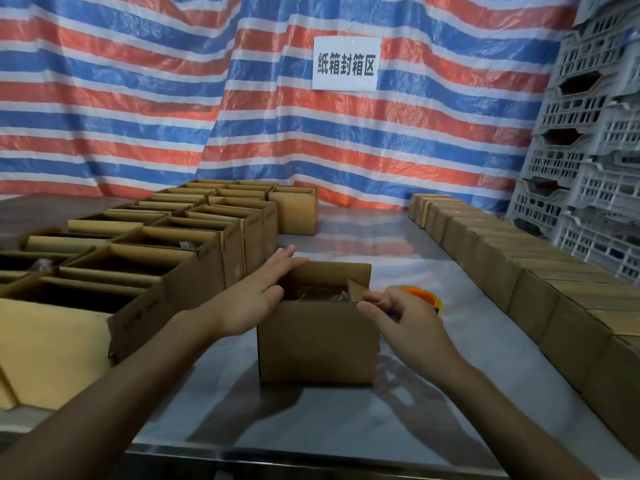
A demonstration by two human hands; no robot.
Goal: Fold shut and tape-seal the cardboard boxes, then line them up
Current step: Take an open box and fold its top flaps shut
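A small open cardboard box (317,341) stands on the metal table (311,427) in front of me, with something dark and shiny inside. My left hand (258,292) lies with straight fingers against the box's left flap, reaching toward the upright far flap. My right hand (403,317) has its fingers curled at the box's right side flap, touching its edge. An orange and yellow tape dispenser (424,296) sits on the table just behind my right hand, partly hidden by it.
Several open boxes (166,244) crowd the table's left side in rows. A line of closed boxes (519,271) runs along the right edge. White plastic crates (585,150) are stacked at the right. A striped tarp with a white sign (346,64) hangs behind.
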